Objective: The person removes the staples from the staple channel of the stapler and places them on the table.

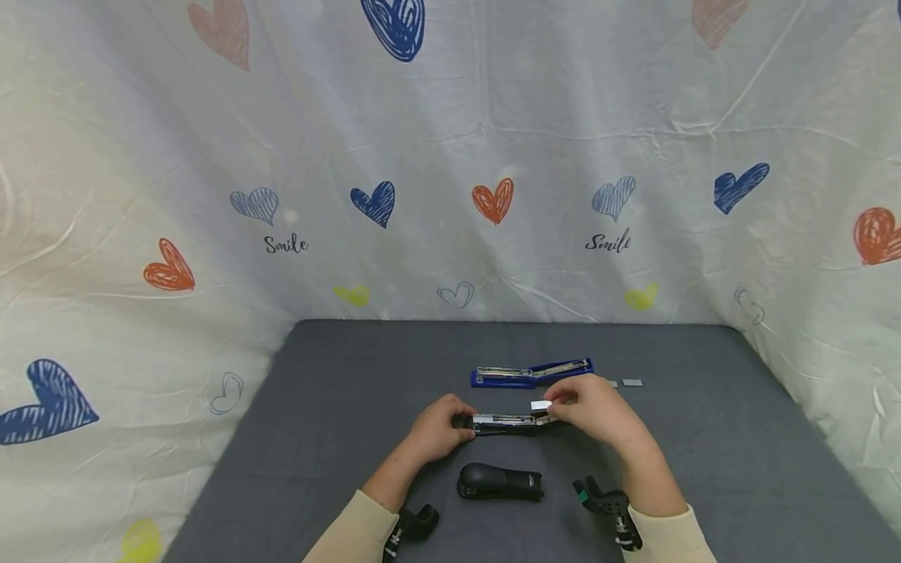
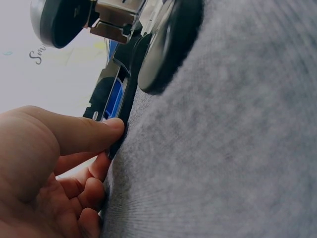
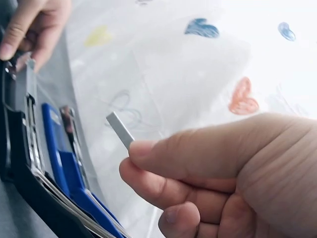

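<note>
Left hand (image 1: pixel 440 427) grips one end of the opened black stapler (image 1: pixel 504 421) on the table (image 1: pixel 352 375), right hand (image 1: pixel 594 405) pinches a staple strip (image 1: pixel 540 405) nearby: loading, seemingly, calling for careful lining-up next!

2 cream sleeves (image 1: pixel 355 532), plain. 2 curved black wrist mounts (image 1: pixel 424 522), silver fittings (image 1: pixel 623 533) at base. Right mount: small green patch (image 1: pixel 581 492).

The grey table (image 1: pixel 352 375) carries an unfolded blue stapler (image 1: pixel 503 379), an unfolded black stapler (image 1: pixel 505 422), a closed black stapler (image 1: pixel 500 482) and staple strips (image 1: pixel 633 383).
</note>
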{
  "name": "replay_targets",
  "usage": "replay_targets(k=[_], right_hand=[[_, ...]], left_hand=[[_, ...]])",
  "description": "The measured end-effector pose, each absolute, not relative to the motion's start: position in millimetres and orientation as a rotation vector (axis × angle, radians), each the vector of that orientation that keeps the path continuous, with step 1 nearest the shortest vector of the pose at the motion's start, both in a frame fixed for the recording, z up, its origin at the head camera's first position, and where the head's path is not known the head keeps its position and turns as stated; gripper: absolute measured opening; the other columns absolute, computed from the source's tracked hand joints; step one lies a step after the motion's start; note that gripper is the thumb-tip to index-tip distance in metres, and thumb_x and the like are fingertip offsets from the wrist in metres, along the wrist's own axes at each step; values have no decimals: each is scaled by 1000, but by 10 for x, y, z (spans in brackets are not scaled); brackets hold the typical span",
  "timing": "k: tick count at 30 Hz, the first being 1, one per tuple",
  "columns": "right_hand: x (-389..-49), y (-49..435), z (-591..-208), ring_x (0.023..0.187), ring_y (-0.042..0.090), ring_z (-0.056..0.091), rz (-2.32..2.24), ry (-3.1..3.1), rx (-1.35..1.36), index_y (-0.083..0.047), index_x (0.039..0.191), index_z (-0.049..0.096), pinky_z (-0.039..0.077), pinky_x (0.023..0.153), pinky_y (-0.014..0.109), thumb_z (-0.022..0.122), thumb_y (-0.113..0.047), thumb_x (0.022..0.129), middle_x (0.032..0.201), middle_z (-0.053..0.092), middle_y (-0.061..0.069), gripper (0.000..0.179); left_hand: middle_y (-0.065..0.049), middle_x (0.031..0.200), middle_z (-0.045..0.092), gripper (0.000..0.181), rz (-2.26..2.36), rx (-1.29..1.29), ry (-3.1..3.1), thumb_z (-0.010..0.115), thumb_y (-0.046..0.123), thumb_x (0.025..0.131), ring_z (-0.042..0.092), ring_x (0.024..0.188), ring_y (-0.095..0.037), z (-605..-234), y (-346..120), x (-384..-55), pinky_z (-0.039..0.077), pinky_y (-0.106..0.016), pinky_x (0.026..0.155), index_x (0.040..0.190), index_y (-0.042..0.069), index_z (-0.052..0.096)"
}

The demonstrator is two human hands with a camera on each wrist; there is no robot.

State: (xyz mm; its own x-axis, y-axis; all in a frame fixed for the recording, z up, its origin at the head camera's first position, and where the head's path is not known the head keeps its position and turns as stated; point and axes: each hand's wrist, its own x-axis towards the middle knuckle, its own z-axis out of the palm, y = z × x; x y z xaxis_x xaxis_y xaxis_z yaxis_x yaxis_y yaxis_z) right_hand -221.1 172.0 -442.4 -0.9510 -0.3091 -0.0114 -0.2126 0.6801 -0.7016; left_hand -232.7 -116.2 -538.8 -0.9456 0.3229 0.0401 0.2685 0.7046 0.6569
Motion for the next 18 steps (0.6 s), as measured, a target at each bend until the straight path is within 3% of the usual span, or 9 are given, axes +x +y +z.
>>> replay_targets(k=[12, 18], right_hand=[[-2160, 2039, -4260, 87, 18, 62, -1149, 2722, -391, -5, 108, 76, 52, 73, 38, 74, -14, 95, 98, 70, 1, 16], [-2156, 2176, -4234, 83, 18, 62, -1162, 2747, -376, -3, 108, 76, 51, 70, 38, 74, -15, 95, 95, 70, 2, 18]], left_hand=[[6, 101, 62, 31, 1079, 500, 2824, 82, 16, 87, 55, 87, -12, -5375, -1166, -2330, 47, -36, 79, 117, 15, 78], [5, 102, 63, 31, 1076, 509, 2828, 83, 16, 87, 56, 88, -13, -5365, -1165, -2316, 48, -37, 80, 117, 14, 77]])
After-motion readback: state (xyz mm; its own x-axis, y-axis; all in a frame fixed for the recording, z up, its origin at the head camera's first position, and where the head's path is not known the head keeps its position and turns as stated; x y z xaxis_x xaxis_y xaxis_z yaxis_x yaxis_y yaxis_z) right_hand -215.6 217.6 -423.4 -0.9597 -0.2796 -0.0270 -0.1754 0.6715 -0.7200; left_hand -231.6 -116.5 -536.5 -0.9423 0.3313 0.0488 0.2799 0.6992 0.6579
